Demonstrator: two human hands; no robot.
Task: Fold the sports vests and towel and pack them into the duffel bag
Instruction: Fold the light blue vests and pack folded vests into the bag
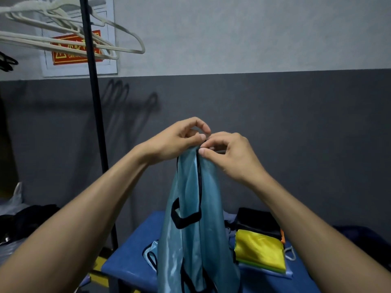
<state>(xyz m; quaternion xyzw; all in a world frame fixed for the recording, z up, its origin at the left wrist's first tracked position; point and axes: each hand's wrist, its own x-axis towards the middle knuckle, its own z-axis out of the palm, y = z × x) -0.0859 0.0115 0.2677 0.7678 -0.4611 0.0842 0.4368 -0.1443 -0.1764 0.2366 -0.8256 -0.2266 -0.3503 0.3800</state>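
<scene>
Both hands, left hand (177,138) and right hand (230,155), pinching blue vest (190,229) top.

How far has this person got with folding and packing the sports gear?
Some looks done: a folded yellow vest lies on a flat pile on the blue table. In hand: the left hand and right hand pinch the top of a light blue vest, held up and hanging unfolded. Left: folding it. A dark item behind the pile may be the duffel bag; I cannot tell, and no towel is identifiable.
</scene>
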